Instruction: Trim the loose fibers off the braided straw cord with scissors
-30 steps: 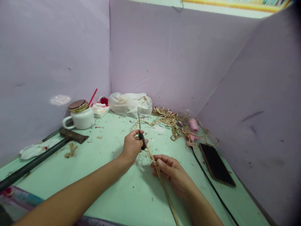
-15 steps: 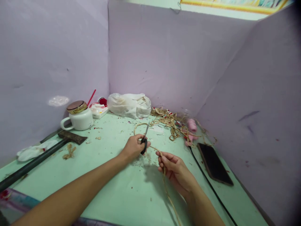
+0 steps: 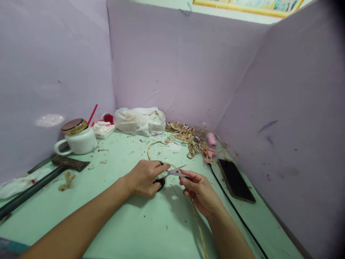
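My left hand (image 3: 144, 175) grips small black-handled scissors (image 3: 169, 174) low over the green table (image 3: 113, 216), blades slightly parted and pointing right. The blade tips reach my right hand (image 3: 201, 190), whose fingers pinch a tan jute twine (image 3: 198, 226). The twine runs from those fingers down toward me and also loops back past the scissors to a tangled twine pile (image 3: 188, 138) at the rear.
A white mug with a gold lid (image 3: 77, 138), a white plastic bag (image 3: 140, 120), a pink thread spool (image 3: 211, 139), a dark phone (image 3: 235, 180) with a black cable (image 3: 237, 216), and a hammer (image 3: 43, 178) lie around. Purple partition walls enclose the table.
The scissors have swung from upright to lying flat with tips pointing right at my right hand. Both hands moved closer together, and the view shifted so everything sits further left.
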Action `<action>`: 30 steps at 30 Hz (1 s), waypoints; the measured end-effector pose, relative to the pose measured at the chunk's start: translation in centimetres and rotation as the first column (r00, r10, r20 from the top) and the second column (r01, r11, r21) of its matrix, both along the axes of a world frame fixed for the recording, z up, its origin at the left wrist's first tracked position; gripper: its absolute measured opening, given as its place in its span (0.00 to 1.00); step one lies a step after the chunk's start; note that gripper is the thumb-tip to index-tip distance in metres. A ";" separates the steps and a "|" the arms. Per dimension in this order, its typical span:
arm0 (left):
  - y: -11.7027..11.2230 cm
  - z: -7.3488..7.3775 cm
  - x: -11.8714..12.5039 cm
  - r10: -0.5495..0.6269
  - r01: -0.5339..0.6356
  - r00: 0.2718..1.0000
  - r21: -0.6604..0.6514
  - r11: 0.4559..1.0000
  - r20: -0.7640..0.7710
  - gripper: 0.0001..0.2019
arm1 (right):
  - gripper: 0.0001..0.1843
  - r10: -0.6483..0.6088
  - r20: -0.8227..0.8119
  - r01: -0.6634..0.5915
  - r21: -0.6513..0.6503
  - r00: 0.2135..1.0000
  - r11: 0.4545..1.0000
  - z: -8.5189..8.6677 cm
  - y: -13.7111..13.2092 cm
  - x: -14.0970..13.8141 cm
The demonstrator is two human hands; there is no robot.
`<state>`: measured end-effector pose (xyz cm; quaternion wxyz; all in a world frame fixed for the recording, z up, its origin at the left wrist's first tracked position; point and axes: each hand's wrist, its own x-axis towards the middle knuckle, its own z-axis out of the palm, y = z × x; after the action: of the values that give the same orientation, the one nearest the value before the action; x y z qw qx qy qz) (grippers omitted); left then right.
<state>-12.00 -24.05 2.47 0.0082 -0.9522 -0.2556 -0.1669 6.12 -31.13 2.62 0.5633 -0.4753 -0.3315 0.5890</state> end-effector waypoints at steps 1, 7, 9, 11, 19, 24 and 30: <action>0.0 0.1 0.0 -0.001 0.001 1.000 0.007 1.000 -0.015 0.28 | 0.17 -0.006 0.010 0.006 -0.003 1.000 1.000 0.0 0.0 0.0; 0.0 0.1 -0.2 0.019 -0.017 0.998 0.026 1.000 -0.054 0.29 | 0.16 -0.020 0.075 0.019 0.015 0.997 1.000 -0.2 0.1 -0.1; 0.0 0.0 -0.2 0.020 -0.019 0.998 0.027 0.999 -0.062 0.29 | 0.16 -0.031 0.094 0.029 0.022 0.995 0.999 -0.1 0.0 -0.2; 0.1 0.0 -0.3 0.019 -0.017 0.997 0.033 0.999 -0.075 0.29 | 0.16 -0.041 0.103 0.039 0.021 0.994 0.999 0.0 0.0 -0.2; 0.5 0.4 -0.5 0.020 -0.008 0.991 0.091 0.996 -0.133 0.27 | 0.14 -0.020 0.098 0.017 0.024 0.995 1.000 0.2 0.0 -0.4; 0.7 0.2 -0.5 0.015 -0.003 0.991 0.087 0.996 -0.133 0.28 | 0.14 -0.003 0.101 0.001 0.024 0.995 1.000 0.0 0.0 -0.3; 0.8 0.1 -0.4 -0.012 0.014 0.999 -0.080 0.997 0.032 0.26 | 0.13 -0.005 0.049 0.003 0.049 0.999 0.999 -0.2 0.0 -0.1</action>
<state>-12.43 -23.27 2.52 -0.0351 -0.9507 -0.2559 -0.1717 6.01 -31.12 2.47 0.5676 -0.4764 -0.3586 0.5677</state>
